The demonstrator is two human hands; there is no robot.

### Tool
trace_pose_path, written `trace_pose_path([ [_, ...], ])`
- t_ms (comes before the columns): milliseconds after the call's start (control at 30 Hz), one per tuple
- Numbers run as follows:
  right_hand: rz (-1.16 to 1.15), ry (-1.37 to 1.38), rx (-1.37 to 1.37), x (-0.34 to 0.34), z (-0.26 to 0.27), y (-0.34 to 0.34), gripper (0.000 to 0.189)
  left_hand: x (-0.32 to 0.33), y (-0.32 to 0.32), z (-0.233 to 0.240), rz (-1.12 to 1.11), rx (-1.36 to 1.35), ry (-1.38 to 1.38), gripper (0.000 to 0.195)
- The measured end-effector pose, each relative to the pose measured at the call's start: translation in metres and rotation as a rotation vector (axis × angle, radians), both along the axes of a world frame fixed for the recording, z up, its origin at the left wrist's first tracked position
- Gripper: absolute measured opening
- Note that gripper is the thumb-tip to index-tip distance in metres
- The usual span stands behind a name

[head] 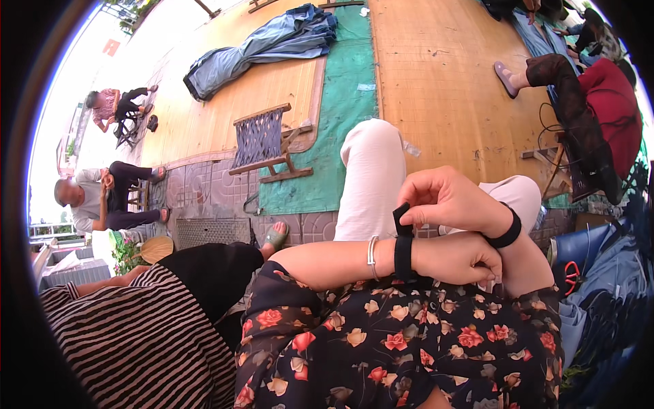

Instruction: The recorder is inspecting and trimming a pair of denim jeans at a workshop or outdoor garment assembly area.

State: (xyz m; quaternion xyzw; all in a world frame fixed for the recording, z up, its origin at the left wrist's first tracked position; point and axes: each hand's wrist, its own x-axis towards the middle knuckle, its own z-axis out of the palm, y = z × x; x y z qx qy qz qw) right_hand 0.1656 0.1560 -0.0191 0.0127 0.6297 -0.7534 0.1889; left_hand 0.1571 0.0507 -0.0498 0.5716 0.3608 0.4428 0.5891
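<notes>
My right hand [442, 199] pinches the loose end of a black strap [403, 250] between thumb and fingers. That strap wraps around my left wrist, and its free end stands up from it. My left hand [460, 262] lies across my lap with its fingers loosely curled, and I see nothing held in it. Farther up the left forearm sits a silver bangle [372, 258]. A second black band [506, 227] circles my right wrist. Beneath my arms are light trousers [373, 174] and a dark floral top [398, 342].
Before me are tan mats [434, 87] and a green sheet [296, 194]. A low folding stool [263, 143] and piled denim [260, 51] lie ahead left. Red-handled scissors [571, 277] rest by denim at my right. Several people sit around, one in stripes [143, 337] close left.
</notes>
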Motion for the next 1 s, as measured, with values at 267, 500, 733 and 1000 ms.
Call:
trace_pose_path([
  [267,-0.117,0.489,0.503,0.008,0.016,-0.007,0.012,-0.017,-0.005,-0.058,0.287,0.352,0.512,0.028],
  [500,-0.475,0.327,0.309,0.010,0.001,-0.012,0.009,-0.009,0.000,-0.076,0.362,0.312,0.788,0.028],
  [733,-0.225,0.462,0.436,0.019,-0.002,-0.008,0.015,-0.010,0.002,-0.080,0.151,0.427,0.966,0.029],
  [1000,-0.164,0.713,0.549,0.025,-0.018,-0.014,0.019,-0.003,-0.005,-0.079,0.133,0.419,0.909,0.033],
])
